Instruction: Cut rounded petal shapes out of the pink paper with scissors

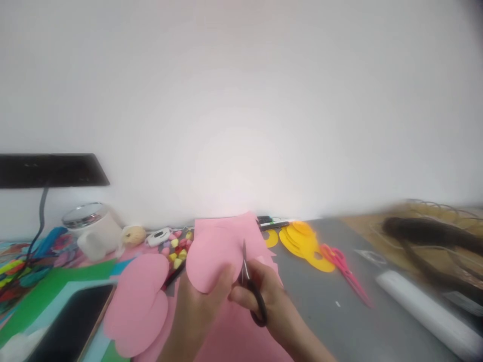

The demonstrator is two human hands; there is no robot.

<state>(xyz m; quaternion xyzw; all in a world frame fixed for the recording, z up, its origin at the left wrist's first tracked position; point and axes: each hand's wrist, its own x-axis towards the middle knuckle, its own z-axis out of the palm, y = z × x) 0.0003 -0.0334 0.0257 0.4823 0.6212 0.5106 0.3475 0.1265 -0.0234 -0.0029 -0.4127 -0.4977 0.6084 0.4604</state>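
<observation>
My left hand (pixel 196 306) pinches a rounded pink paper cutout (pixel 213 259) and holds it upright over the table. My right hand (pixel 269 296) grips black-handled scissors (pixel 251 289), blades pointing up at the cutout's right edge. Below both hands lies a larger pink paper sheet (pixel 230 332). More cut pink shapes (pixel 139 296) lie flat to the left.
Yellow paper cutouts (pixel 304 244) and pink scissors (pixel 345 269) lie on the grey table at right, with a white roll (pixel 426 306). A white mug (pixel 94 234), small colourful pieces (pixel 179 249), green paper (pixel 56 284) and a dark tablet (pixel 71 324) lie at left. The wall is close behind.
</observation>
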